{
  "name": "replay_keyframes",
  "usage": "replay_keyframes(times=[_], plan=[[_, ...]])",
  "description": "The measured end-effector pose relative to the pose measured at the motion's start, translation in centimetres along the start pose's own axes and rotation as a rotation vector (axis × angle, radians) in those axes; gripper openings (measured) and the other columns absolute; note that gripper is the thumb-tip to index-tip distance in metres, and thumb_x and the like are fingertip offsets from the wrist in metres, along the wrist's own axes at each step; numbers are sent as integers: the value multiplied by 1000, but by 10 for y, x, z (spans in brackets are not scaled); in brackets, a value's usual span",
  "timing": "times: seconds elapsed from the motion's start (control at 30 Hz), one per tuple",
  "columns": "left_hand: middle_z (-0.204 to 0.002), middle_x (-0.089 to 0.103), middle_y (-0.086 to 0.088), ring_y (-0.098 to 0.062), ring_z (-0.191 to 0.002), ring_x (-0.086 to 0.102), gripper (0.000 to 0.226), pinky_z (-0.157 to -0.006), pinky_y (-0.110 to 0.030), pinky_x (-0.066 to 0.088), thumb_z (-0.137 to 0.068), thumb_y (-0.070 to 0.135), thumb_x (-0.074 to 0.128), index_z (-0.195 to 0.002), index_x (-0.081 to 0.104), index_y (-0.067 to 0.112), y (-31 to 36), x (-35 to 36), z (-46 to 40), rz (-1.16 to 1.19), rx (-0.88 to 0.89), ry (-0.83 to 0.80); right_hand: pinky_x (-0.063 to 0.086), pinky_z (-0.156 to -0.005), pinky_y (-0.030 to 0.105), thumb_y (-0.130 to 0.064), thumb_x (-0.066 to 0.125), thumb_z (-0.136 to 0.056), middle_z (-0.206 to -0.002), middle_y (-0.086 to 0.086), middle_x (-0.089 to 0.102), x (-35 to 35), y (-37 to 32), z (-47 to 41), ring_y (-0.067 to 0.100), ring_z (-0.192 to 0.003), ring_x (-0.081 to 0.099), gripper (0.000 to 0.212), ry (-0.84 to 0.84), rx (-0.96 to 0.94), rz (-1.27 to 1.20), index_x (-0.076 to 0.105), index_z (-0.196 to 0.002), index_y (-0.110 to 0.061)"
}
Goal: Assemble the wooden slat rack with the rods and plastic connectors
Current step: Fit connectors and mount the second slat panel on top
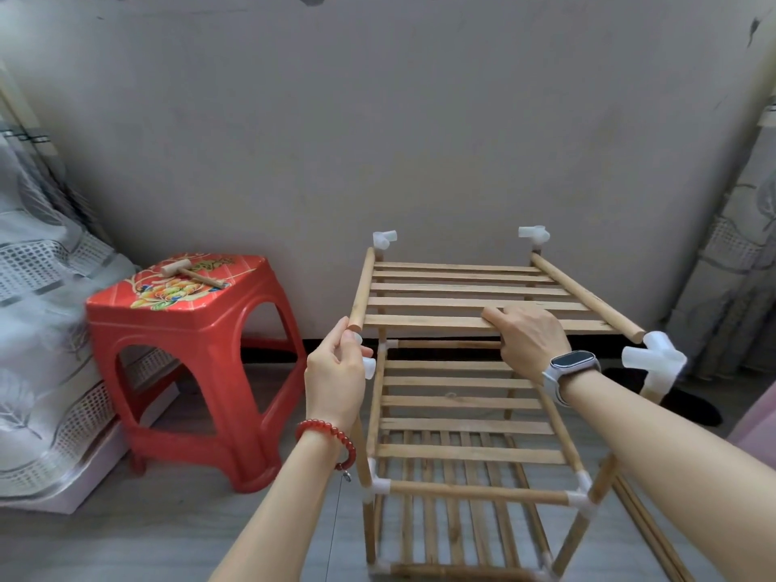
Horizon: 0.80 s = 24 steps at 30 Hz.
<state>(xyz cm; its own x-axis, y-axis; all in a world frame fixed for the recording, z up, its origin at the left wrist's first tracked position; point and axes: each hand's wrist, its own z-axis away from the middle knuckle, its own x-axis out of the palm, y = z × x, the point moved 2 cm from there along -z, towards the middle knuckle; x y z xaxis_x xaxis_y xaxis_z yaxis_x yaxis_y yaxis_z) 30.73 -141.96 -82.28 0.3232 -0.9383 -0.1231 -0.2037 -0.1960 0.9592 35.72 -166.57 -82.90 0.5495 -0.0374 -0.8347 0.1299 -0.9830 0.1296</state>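
Observation:
A wooden rack frame (470, 491) stands on the floor with two fitted slat shelves and white plastic connectors at its corners. Above it a loose slat panel (453, 294) with round side rods is held level. My right hand (527, 338) grips the panel's nearest slat from the front. My left hand (336, 371) holds the white connector (368, 367) on the near left post, just under the panel's left rod end. Other white connectors top the near right post (655, 359) and the far posts (384, 239) (534, 234).
A red plastic stool (189, 359) stands left of the rack with a small wooden mallet (191, 273) on its seat. A bed with a grey patterned cover (42, 329) fills the left edge. Loose rods (646, 535) lie on the floor at right. A wall is close behind.

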Motion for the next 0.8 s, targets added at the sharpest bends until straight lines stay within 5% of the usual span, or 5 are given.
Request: replay_keyframes(times=[0.43, 0.63, 0.73, 0.8], plan=[[-85, 66, 1, -5, -72, 55, 33, -82, -32, 49, -100, 20, 38, -123, 58, 11, 6, 7, 1, -21, -50, 137, 23, -44, 25, 14, 73, -45, -49, 6, 47, -2, -1, 7, 25, -39, 42, 40, 70, -11, 21, 61, -74, -11], [-81, 64, 3, -8, -73, 54, 28, -60, -18, 38, -101, 24, 34, -106, 60, 14, 5, 8, -2, -90, -74, 98, 28, -43, 26, 13, 74, -46, -50, 6, 46, 0, -8, 10, 23, -40, 41, 38, 129, -25, 2, 61, -73, -10], [-77, 66, 0, -17, -71, 54, 36, -60, -24, 39, -99, 24, 36, -92, 64, 4, 8, 7, -15, -133, -159, 7, 28, -44, 27, 14, 74, -45, -50, 7, 46, 3, -6, 13, 24, -40, 42, 38, 158, -29, 7, 61, -72, -10], [-76, 65, -1, -16, -70, 55, 37, -67, -26, 40, -99, 26, 37, -102, 63, 0, 15, 7, -28, -218, -227, -66, 29, -43, 27, 14, 74, -44, -50, 7, 46, 2, -5, 12, 24, -40, 42, 39, 172, -39, 15, 61, -71, -10]])
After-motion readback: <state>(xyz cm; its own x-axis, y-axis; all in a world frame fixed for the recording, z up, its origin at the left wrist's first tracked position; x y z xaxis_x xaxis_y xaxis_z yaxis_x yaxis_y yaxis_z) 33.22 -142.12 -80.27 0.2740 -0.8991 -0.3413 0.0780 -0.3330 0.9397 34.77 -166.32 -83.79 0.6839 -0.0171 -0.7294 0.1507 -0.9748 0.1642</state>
